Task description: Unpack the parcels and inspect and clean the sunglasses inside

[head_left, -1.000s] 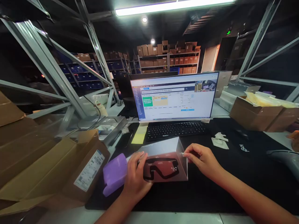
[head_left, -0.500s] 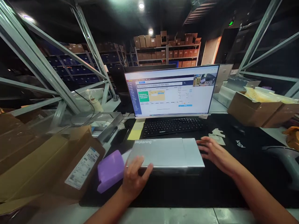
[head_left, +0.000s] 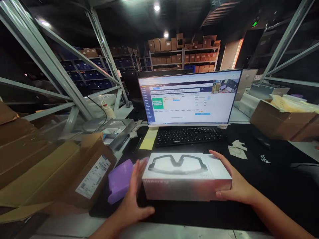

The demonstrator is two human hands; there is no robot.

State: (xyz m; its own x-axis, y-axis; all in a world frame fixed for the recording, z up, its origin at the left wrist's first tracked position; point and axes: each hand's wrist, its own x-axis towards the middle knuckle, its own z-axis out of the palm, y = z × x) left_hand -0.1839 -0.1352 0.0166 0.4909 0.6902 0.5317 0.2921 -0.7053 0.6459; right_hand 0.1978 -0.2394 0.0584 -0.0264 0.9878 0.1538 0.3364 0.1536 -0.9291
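A silver-white product box [head_left: 185, 176] with a picture of glasses on its top face lies flat on the black desk mat [head_left: 251, 202]. My right hand [head_left: 233, 181] grips the box's right end, thumb at the front and fingers along the back edge. At the box's left end my left hand [head_left: 132, 196] rests with the palm flat against it and the fingers spread. A purple case [head_left: 120, 181] lies just left of my left hand.
A keyboard [head_left: 189, 135] and a lit monitor [head_left: 189, 99] stand behind the box. Brown cardboard boxes [head_left: 50, 169] with a shipping label crowd the left. An open carton [head_left: 281, 119] sits at the right, crumpled paper [head_left: 236, 148] near it. Metal shelf struts [head_left: 50, 69] frame both sides.
The box has been turned over across the frames: first a dark printed face, then a plain silver face, now the face with the glasses picture up. My right hand has closed on its right end.
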